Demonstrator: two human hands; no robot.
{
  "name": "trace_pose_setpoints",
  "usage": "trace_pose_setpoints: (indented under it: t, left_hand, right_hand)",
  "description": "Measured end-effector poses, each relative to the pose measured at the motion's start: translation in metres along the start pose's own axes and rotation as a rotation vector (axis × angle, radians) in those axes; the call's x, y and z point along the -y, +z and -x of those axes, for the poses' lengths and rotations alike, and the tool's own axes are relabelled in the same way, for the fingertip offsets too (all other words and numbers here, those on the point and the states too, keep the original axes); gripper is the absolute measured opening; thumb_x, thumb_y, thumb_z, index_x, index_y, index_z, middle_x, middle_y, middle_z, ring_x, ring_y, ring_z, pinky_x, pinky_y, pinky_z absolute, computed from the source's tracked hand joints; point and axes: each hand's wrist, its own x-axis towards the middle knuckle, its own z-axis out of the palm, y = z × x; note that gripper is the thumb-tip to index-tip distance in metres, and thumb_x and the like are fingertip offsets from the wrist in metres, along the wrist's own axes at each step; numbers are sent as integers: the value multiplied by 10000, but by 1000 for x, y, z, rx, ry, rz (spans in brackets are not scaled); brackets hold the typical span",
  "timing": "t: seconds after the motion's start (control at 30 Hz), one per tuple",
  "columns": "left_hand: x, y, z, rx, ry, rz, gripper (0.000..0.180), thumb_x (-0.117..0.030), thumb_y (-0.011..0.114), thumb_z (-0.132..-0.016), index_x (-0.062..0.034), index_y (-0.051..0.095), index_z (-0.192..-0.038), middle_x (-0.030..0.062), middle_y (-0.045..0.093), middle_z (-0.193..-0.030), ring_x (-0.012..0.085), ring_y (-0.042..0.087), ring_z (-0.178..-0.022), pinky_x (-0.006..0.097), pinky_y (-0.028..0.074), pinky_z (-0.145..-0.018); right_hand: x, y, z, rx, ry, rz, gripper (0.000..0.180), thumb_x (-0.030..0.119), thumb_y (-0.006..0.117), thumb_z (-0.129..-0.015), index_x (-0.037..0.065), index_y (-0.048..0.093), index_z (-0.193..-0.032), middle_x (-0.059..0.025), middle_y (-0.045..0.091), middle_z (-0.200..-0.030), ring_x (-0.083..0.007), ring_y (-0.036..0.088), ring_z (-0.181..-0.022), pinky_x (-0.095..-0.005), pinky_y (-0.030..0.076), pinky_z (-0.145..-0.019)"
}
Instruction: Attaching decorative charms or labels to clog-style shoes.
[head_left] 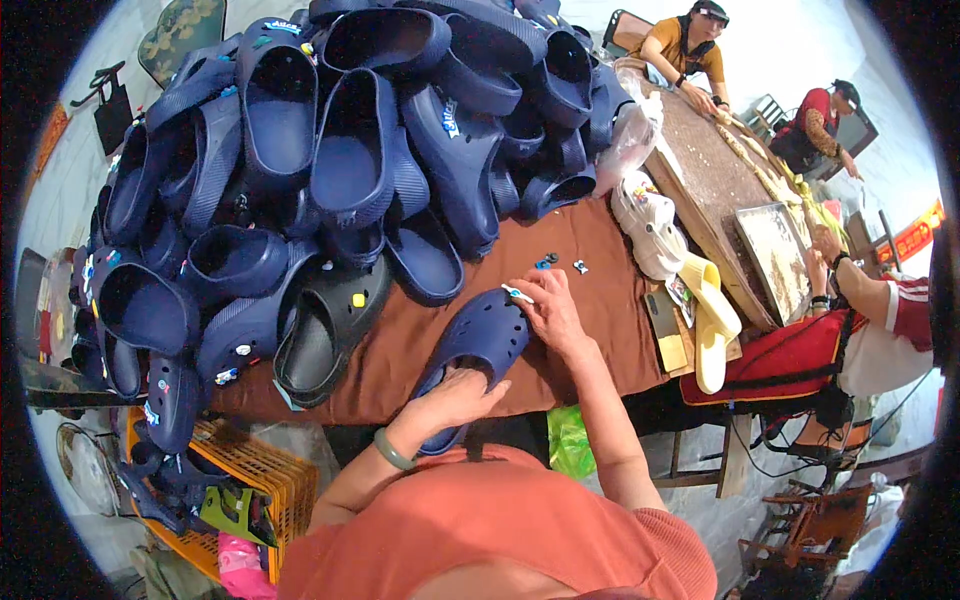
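Head view, from the left: a heap of navy clogs (330, 150) covers the brown worktop (600, 300). Left hand (462, 395) grips the heel of a navy clog (478, 345) lying at the near edge; right hand (548, 308) pinches a small charm (517, 294) at its toe.

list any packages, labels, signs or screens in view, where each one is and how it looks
Small label: on a navy clog in the heap at the top, a white and blue patch.
Clear plastic bag: right edge of the heap, crumpled and see-through.
Green plastic bag: below the table edge, by the right forearm, bright and crumpled.
Sign: far right, a red strip with yellow marks.
No screens visible.
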Motion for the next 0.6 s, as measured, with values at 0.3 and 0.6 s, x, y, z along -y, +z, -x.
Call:
trace_pose_setpoints:
  t: [0.3,0.6]
  left_hand:
    - [-6,-3,4,-34,-10,60,652,-445,434,-913,174,511,-1104,391,520,-1104,497,475,-1113,454,330,-1023]
    - [7,1,-6,70,-9,38,632,-413,429,-923,200,522,-1050,402,514,-1095,468,472,-1136,511,229,-1058]
  right_hand:
    - [-17,4,6,93,-150,43,178,60,650,-744,46,632,-920,-129,603,-849,-308,581,-831,-390,473,-753]
    - [-18,1,-2,99,644,-691,195,141,625,-869,-3,681,-988,-54,669,-868,-132,613,-830,-258,474,-783]
